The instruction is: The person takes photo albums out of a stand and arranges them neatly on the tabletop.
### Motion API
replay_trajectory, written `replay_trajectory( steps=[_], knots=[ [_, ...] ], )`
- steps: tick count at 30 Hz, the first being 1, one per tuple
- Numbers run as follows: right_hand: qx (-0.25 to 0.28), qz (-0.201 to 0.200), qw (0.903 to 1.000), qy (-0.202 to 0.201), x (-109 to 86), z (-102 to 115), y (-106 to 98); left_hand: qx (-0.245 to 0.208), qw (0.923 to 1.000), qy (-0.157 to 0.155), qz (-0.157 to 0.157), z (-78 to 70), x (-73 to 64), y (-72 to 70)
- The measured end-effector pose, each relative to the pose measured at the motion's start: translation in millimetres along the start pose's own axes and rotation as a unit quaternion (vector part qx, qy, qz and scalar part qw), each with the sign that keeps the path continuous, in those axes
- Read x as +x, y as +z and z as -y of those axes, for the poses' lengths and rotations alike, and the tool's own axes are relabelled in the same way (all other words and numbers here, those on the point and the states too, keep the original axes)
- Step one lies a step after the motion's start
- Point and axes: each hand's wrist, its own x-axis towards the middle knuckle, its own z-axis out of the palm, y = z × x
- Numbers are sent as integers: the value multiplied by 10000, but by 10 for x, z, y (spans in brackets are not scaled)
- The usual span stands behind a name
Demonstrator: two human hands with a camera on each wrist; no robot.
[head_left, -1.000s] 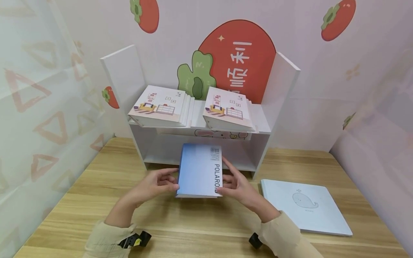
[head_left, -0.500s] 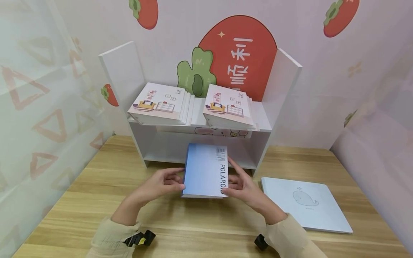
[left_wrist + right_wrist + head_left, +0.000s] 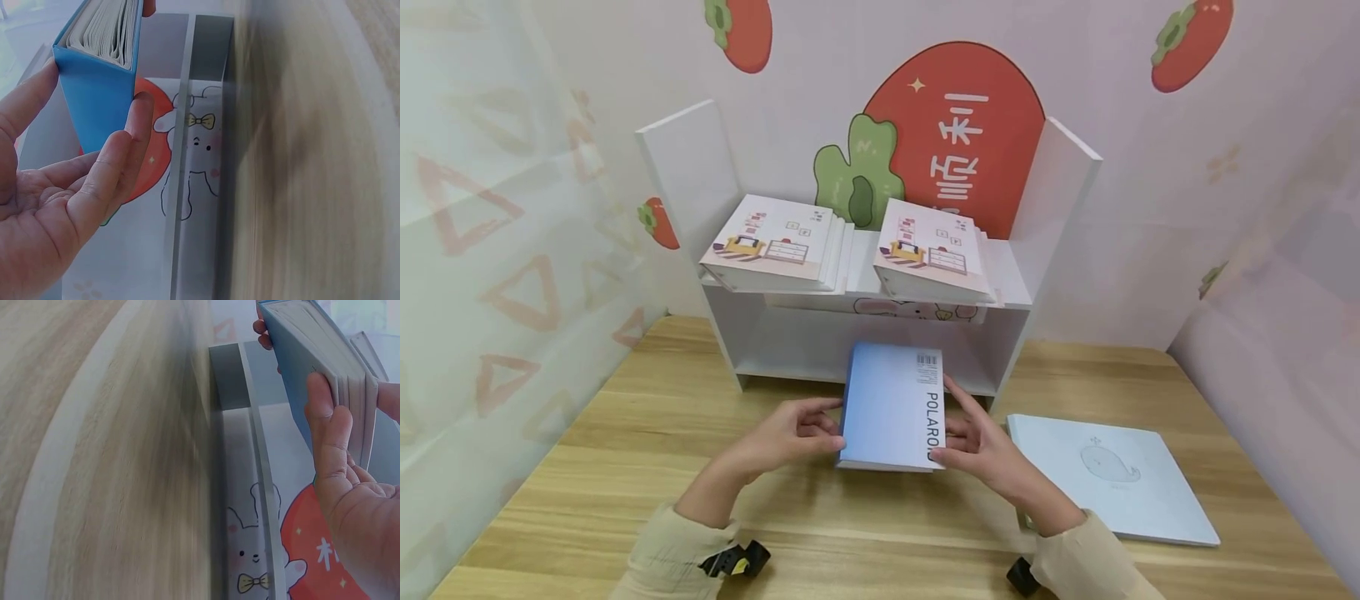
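Note:
A blue-to-white photo album (image 3: 891, 408) marked POLAROID is held above the table, in front of the shelf's lower level. My left hand (image 3: 793, 433) grips its spine side, thumb on the top cover and fingertips below. On the opposite, page-edge side, my right hand (image 3: 981, 442) holds it the same way. In the left wrist view the album's blue spine (image 3: 97, 100) and page ends show between the left hand's (image 3: 69, 194) thumb and fingers. Seen from the right wrist, the pages (image 3: 353, 406) lie between both covers, with the right hand (image 3: 356, 487) around them.
A white two-level shelf (image 3: 1060, 192) stands behind the album. Its upper level bears two stacks of albums, a left stack (image 3: 771, 246) and a right stack (image 3: 932, 250). A pale blue whale-print album (image 3: 1112, 479) lies on the wooden table (image 3: 587, 500) at the right.
Both hands have carried the photo album to the right, and it now sits slightly lower in the head view. The grip looks the same. The shelf and the other albums have stayed put.

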Motion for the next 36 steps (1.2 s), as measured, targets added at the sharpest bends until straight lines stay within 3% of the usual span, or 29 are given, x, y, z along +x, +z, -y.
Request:
replay_trajectory(
  steps=[10,23,36],
  knots=[
    [-48,-19,10000,-1,-72,15,-41,153,9998,-84,29,11,63,88],
    [-63,60,9999,-93,-201,-68,-117,-6,9998,-49,206,38,135,215],
    [-130,-26,9999,46,-378,-154,-189,-91,9988,-308,362,6,207,369]
  ],
)
